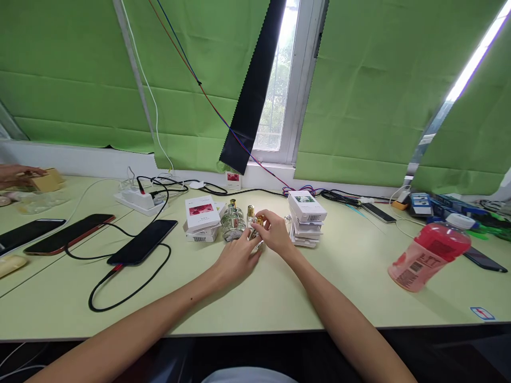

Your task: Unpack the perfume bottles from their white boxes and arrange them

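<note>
Both hands meet at a small clear glass perfume bottle (260, 219) with a gold top. My left hand (238, 257) curls round its lower part from the left, and my right hand (273, 232) has its fingers closed at the gold top. Much of this bottle is hidden by the fingers. Right beside my left hand stand several more clear perfume bottles (233, 226) with gold tops, close together. To their left lies a stack of white boxes with a red picture (202, 213). A taller stack of white boxes with a green picture (307, 206) stands just right of my right hand.
Phones (143, 242) with cables lie on the left near a white power strip (139, 200). A pink drink bottle (429, 256) stands on the right. Cables (339, 196) run along the back edge. Another person's hand (19, 174) touches a yellow box (47, 180) at far left.
</note>
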`<state>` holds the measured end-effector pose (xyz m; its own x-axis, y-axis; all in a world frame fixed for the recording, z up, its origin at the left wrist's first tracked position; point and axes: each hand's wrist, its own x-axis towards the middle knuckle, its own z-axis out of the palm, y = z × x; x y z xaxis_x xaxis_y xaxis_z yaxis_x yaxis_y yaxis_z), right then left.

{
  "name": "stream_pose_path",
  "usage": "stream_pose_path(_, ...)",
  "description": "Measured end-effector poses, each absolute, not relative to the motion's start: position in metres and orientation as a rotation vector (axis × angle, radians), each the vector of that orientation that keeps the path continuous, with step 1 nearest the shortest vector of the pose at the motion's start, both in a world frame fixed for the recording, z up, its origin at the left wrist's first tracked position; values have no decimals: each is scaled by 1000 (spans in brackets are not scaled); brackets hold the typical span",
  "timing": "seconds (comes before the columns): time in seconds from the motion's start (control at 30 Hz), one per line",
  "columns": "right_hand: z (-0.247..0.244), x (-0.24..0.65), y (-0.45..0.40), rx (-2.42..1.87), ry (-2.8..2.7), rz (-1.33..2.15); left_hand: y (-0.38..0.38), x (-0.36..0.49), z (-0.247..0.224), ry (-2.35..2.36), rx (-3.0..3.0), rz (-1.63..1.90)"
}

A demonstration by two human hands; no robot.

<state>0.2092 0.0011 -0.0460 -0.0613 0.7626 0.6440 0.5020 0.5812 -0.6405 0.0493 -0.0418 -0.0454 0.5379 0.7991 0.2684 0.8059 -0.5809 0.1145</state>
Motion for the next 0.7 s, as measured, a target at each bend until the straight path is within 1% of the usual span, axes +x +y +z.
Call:
stream_pose_path(0.27,-47,209,0,-1058,-1702,280,-42,49,-45,-1439,-2734,-428)
stream_pose_path(0.5,-45,210,-6,-972,-1827,419,-42,49,-43,-1472,-2713,-397)
stream_pose_path(0.7,-42,208,-7,-985,-1794,493,-43,49,-40,-1455,-2722,-413)
